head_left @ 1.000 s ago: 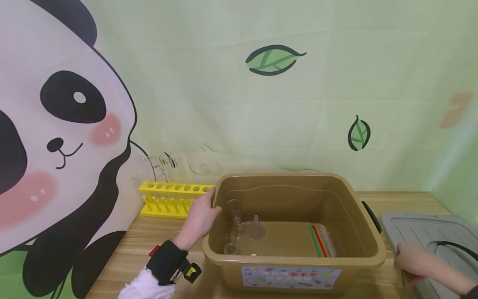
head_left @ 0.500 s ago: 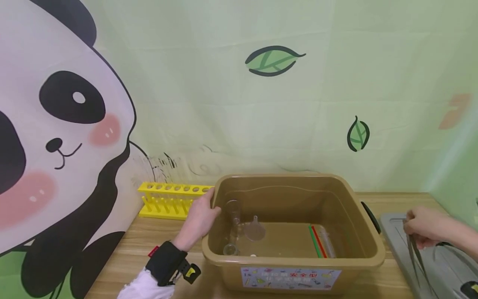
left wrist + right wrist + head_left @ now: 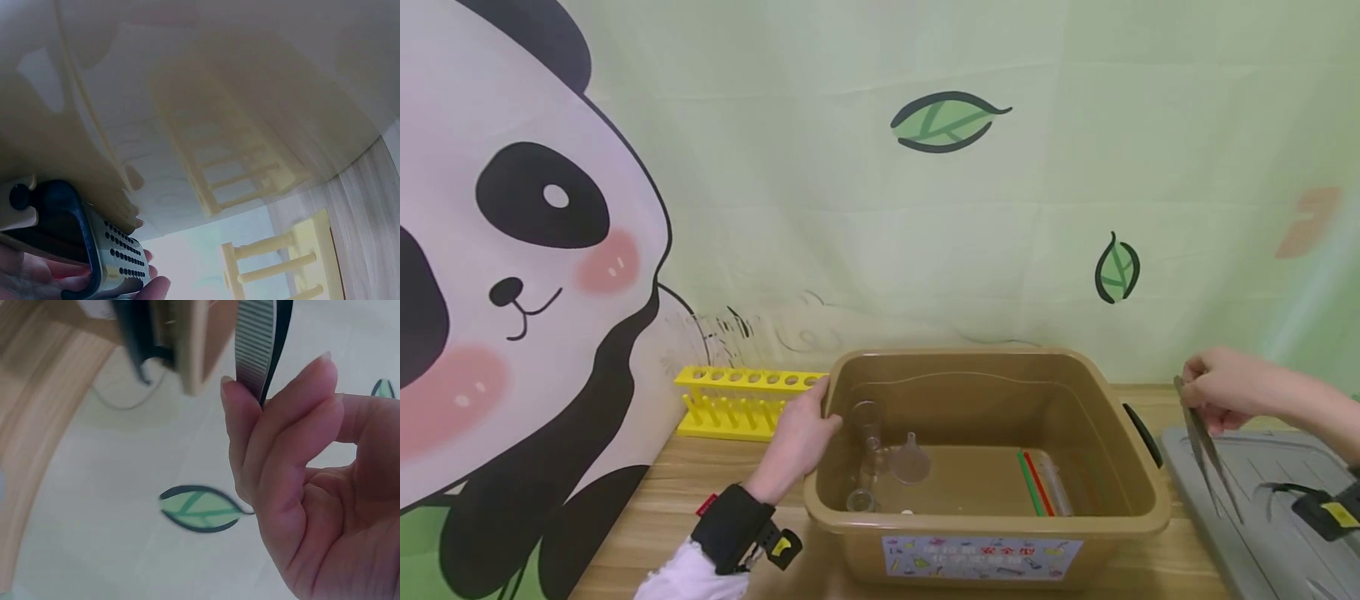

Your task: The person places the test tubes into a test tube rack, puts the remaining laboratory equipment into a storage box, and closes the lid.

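In the head view a brown plastic bin (image 3: 955, 521) stands on the table. My left hand (image 3: 801, 433) grips its left rim, thumb toward the inside. The left wrist view has the fingers around a dark side handle (image 3: 87, 237). Raised above the grey lid at the right, my right hand (image 3: 1240, 392) pinches metal tweezers (image 3: 1197, 437) near their closed end, the two tips spread and pointing down. Their ridged grip (image 3: 255, 347) fills the top of the right wrist view. Inside the bin lie a clear funnel (image 3: 911, 464), green and red sticks (image 3: 1036, 483) and clear tubes (image 3: 1058, 487).
Left of the bin stands a yellow test tube rack (image 3: 741, 425), partly behind the left hand. A grey lid (image 3: 1262, 500) with a black handle lies to the right. Behind the wooden table (image 3: 647, 533) hangs a green cloth (image 3: 850, 233) with a panda and leaves.
My right hand has risen from low over the lid toward the back, lifting the tweezers with it. The left hand stays on the bin.
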`<state>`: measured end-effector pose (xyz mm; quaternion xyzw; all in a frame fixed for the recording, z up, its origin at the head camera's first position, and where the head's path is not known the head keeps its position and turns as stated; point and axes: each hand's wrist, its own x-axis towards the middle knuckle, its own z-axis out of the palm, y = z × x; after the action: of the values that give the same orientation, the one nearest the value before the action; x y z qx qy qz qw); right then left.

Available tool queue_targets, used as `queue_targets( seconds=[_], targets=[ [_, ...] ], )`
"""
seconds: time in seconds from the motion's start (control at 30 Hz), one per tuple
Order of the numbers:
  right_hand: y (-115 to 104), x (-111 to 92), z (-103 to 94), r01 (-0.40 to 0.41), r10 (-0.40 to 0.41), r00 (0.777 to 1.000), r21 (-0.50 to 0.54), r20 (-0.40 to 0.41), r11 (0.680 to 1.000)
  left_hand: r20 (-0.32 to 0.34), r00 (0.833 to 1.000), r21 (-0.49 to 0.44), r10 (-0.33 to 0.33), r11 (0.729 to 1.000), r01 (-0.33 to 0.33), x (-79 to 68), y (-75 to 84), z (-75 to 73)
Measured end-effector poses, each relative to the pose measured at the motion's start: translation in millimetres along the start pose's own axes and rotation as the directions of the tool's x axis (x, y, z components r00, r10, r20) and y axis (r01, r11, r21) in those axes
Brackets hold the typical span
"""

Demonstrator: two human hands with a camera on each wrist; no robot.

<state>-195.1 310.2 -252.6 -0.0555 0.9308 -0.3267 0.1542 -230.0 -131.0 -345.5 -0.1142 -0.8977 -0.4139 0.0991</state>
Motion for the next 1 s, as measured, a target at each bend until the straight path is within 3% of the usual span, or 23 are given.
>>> queue_targets(
  seconds=[0.27,0.6,0.8,1.0],
  targets=[
    [-42.3,14.3,-0.5,0.04,-0.04,0.999,-0.057,0.013,0.998,0.015,1.0,-0.033,0.001,0.999,-0.001,1.1,0.7,1.6],
    [-84.1,44.3,15.2,0.114,-0.112,0.994,-0.12,0.018,0.986,0.017,1.0,-0.024,-0.01,1.0,0.01,2.5,3.5,1.8],
    [-103.0,61.9,30.3,0.169,-0.167,0.986,-0.194,0.027,0.966,0.015,1.0,-0.021,-0.017,1.0,0.017,2.8,3.4,1.3],
    [-110.1,79.3,53.9,0.166,-0.153,0.985,-0.22,0.074,0.961,0.019,0.999,-0.005,-0.026,1.0,0.026,3.0,2.8,1.4]
  ],
)
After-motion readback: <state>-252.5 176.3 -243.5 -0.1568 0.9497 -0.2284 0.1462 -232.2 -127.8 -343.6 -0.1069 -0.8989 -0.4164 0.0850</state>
